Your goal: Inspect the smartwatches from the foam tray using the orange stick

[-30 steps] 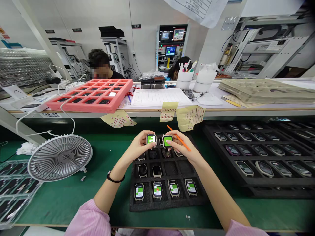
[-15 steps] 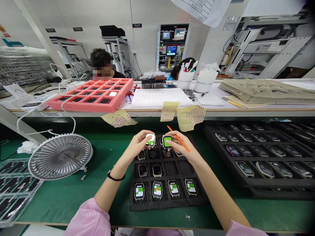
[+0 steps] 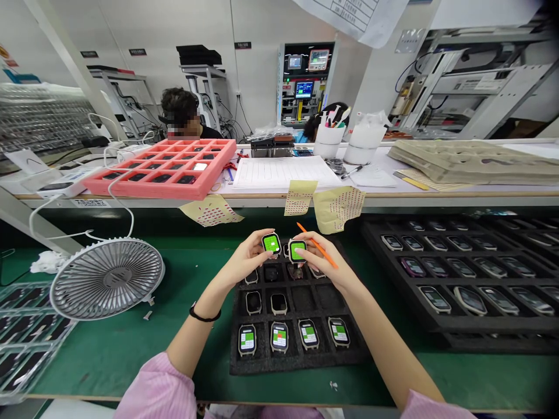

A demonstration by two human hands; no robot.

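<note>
My left hand [image 3: 250, 254] grips a smartwatch [image 3: 271, 244] whose screen is mostly green with a small white patch. In my right hand [image 3: 321, 256] is a second smartwatch [image 3: 298, 251], its screen green too, with the thumb over the glass. An orange stick like a pen [image 3: 317, 245] is also tucked in the right hand, lying slantwise across the fingers. Both watches are held above the far end of a black foam tray [image 3: 301, 365]. Lit watches fill the tray's nearest row; dark ones lie in the row behind. My hands partly hide the far rows.
A grey fan [image 3: 108, 278] stands at left beside clear trays [image 3: 37, 331] of dark parts. At right are stacked black trays [image 3: 414, 291] of watches. The shelf ahead carries a pink tray [image 3: 209, 174], papers and a white pen cup [image 3: 328, 142]. Two people sit beyond it.
The left watch's screen has gone from mostly white to mostly green. That watch is tilted a little differently, and the left thumb has shifted down to its lower edge. My right hand stays put.
</note>
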